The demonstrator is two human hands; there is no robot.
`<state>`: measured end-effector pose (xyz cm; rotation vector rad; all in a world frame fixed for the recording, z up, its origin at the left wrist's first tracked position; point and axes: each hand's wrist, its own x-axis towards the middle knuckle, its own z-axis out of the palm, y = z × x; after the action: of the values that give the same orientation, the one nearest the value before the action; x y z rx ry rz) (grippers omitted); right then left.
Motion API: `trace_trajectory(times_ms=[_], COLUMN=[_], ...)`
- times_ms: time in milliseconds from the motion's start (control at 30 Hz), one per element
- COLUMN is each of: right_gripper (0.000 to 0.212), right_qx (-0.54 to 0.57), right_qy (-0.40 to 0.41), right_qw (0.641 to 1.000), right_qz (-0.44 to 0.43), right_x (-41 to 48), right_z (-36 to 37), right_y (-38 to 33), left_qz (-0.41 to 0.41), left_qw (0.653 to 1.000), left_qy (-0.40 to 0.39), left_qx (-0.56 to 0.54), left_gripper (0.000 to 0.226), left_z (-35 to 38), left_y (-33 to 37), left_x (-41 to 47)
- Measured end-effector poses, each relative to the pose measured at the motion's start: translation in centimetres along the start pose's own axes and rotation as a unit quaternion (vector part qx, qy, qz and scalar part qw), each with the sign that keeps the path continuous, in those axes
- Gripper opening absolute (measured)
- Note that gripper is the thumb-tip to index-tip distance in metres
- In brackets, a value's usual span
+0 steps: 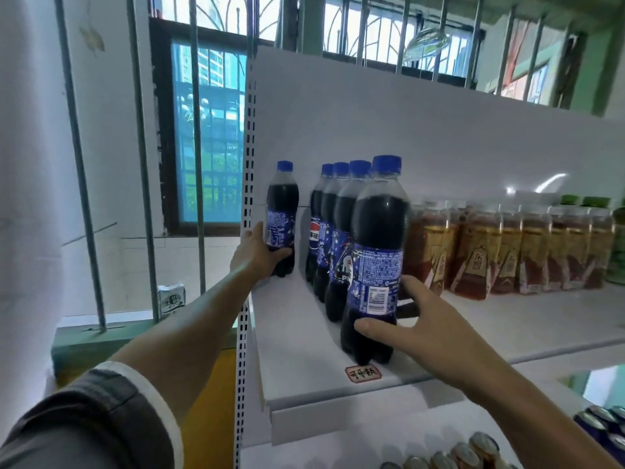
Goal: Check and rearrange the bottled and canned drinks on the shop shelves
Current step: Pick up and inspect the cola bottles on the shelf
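On the white top shelf (304, 374) stands a row of several blue-capped cola bottles, running from front to back. My right hand (416, 330) wraps the lower part of the front cola bottle (377, 258), thumb on its near side. A single cola bottle (282, 218) stands apart at the shelf's far left, and my left hand (258, 252) grips its lower half. Both bottles are upright and rest on the shelf.
A row of amber tea bottles (507, 252) fills the shelf to the right of the colas, with green-capped bottles (619, 245) beyond. Can tops (473, 451) show on the shelf below. A perforated upright (248, 170) bounds the shelf's left side. A label sticker (363, 373) marks the front edge.
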<state>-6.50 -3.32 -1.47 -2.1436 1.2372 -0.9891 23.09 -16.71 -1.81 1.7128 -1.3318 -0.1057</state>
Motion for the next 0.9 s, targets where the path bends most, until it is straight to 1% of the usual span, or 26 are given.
trace_trajectory(times_ms=[33, 67, 100, 133, 167, 200, 267, 300, 333, 400, 433, 500, 600, 633, 700, 767, 833, 900], right_gripper=[0.068, 0.07, 0.07, 0.069, 0.066, 0.064, 0.062, 0.062, 0.062, 0.061, 0.059, 0.055, 0.05, 0.052, 0.057, 0.051, 0.049, 0.054], right_qx=[-0.003, -0.002, 0.003, 0.016, 0.03, 0.041, 0.047, 0.046, 0.044, 0.046, 0.051, 0.054, 0.091, 0.106, 0.124, 0.142, 0.152, 0.16], right_qy=[0.001, -0.001, -0.006, -0.012, -0.017, -0.019, -0.018, -0.015, -0.013, -0.02, -0.028, -0.051, -0.108, -0.113, -0.079, -0.038, -0.033, -0.034], right_qw=[1.0, 1.0, 1.0, 1.0, 0.999, 0.999, 0.999, 0.999, 0.998, 0.997, 0.996, 0.994, 0.988, 0.986, 0.987, 0.988, 0.987, 0.985], right_qz=[-0.006, -0.009, -0.01, -0.01, -0.009, -0.008, -0.015, -0.025, -0.036, -0.056, -0.064, -0.075, -0.068, -0.066, -0.063, -0.055, -0.048, -0.048], right_x=[0.1, 0.2, 0.3, 0.5, 0.8, 1.0, 1.5, 1.7, 1.9, 2.4, 2.6, 3.0, 3.6, 3.9, 4.7, 5.7, 6.5, 7.2], right_z=[0.0, 0.0, -0.2, -0.3, -0.3, -0.2, 0.1, 0.3, 0.5, 0.7, 0.8, 0.7, -0.3, -0.8, -1.8, -2.1, -1.6, -0.7], right_y=[-0.1, 0.0, 0.2, 0.4, 0.6, 0.8, 1.2, 1.3, 1.3, 1.4, 1.5, 1.7, 2.5, 3.0, 3.9, 4.8, 5.3, 5.4], left_qz=[0.011, 0.029, 0.053, 0.079, 0.098, 0.108, 0.105, 0.106, 0.108, 0.102, 0.097, 0.092, 0.084, 0.077, 0.048, 0.023, 0.009, -0.005], left_qw=[0.999, 0.995, 0.987, 0.978, 0.971, 0.965, 0.953, 0.952, 0.956, 0.971, 0.976, 0.982, 0.982, 0.984, 0.99, 0.994, 0.995, 0.996], left_qy=[0.025, 0.053, 0.07, 0.067, 0.04, -0.01, -0.131, -0.163, -0.169, -0.132, -0.117, -0.107, -0.094, -0.085, -0.052, -0.018, -0.002, -0.002], left_qx=[-0.026, -0.075, -0.132, -0.179, -0.213, -0.237, -0.252, -0.237, -0.213, -0.172, -0.154, -0.127, -0.138, -0.137, -0.124, -0.106, -0.095, -0.094], left_gripper=[0.076, 0.069, 0.057, 0.044, 0.035, 0.036, 0.045, 0.052, 0.059, 0.07, 0.072, 0.072, 0.069, 0.069, 0.072, 0.066, 0.062, 0.064], left_z=[-0.4, -0.8, -1.4, -2.1, -2.9, -3.6, -4.3, -4.1, -3.8, -3.0, -2.7, -2.4, -2.8, -3.1, -3.9, -4.4, -4.4, -4.0], left_y=[0.7, 1.6, 2.8, 4.1, 5.3, 6.4, 8.2, 8.8, 9.2, 9.6, 9.7, 9.8, 9.6, 9.4, 8.7, 7.7, 6.8, 6.1], left_x=[-1.1, -2.6, -4.7, -7.1, -9.5, -11.9, -15.6, -16.6, -17.2, -17.5, -17.5, -17.6, -17.7, -17.7, -17.4, -16.5, -14.9, -12.9])
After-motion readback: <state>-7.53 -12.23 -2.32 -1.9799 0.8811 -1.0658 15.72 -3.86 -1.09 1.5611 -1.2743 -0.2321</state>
